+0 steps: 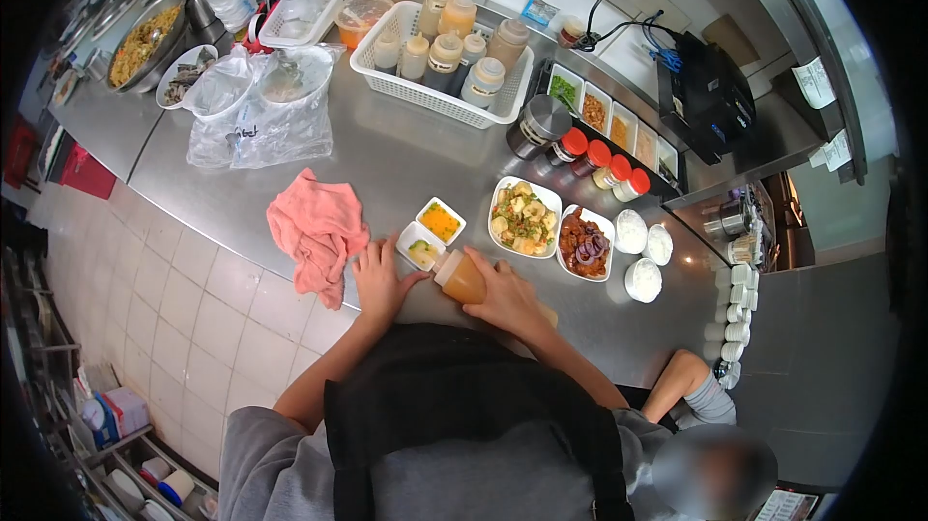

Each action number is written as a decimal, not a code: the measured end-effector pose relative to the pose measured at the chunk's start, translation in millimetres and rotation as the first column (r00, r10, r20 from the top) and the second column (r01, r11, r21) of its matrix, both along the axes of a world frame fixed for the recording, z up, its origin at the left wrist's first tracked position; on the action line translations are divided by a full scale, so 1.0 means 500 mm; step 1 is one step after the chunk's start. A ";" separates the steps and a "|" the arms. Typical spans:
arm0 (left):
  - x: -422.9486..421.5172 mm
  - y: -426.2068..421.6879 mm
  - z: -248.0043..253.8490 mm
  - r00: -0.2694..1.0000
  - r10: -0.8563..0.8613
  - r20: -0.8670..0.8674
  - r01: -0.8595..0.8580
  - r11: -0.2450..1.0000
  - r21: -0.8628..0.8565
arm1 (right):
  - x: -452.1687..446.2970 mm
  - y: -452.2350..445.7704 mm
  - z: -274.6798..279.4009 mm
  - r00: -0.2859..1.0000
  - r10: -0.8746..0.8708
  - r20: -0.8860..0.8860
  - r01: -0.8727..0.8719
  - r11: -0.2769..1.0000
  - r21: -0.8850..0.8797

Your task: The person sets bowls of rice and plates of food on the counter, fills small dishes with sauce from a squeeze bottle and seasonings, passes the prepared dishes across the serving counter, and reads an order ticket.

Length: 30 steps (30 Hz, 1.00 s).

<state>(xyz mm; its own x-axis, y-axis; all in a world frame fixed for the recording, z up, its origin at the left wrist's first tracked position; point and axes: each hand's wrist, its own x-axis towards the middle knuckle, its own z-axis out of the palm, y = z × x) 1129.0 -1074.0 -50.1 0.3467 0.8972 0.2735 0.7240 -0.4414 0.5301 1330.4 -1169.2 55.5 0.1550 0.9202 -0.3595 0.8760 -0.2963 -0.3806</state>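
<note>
My right hand (505, 297) is wrapped around a squeeze bottle (462, 279) of orange-brown sauce. The bottle is tilted, its nozzle pointing at a small white dish (407, 234) with pale green and cream-coloured food in it. Spread fingers and an outstretched thumb show on my left hand (379, 279), which is beside that dish; whether it touches the rim I cannot tell. Just behind is a second small white dish (460, 227) of orange-yellow food. A crumpled pink cloth (314, 221) lies left of my left hand.
Two square bowls of food (524, 218) (586, 243) and several white rice bowls (643, 279) stand to the right. Behind are a white basket (425, 101) of sauce bottles, red-lidded jars (631, 185) and topping trays (617, 127). Plastic bags (261, 125) lie left. Another person (704, 403) is at lower right.
</note>
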 end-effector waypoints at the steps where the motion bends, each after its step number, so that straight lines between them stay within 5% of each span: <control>1: 0.000 0.000 0.000 1.000 -0.001 0.002 0.001 1.000 0.002 | -0.001 0.001 0.001 1.000 -0.001 -0.001 0.001 1.000 -0.005; 30: 0.003 0.003 0.006 0.999 -0.002 0.038 0.002 1.000 -0.002 | -0.008 0.006 -0.002 1.000 -0.020 0.012 0.020 1.000 -0.012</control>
<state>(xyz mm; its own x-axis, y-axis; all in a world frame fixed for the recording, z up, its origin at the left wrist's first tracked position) 1130.4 -1072.4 -46.9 0.3377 0.8972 0.2847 0.7028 -0.4415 0.5578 1326.4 -1166.2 54.3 0.1777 0.9124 -0.3687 0.8743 -0.3184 -0.3665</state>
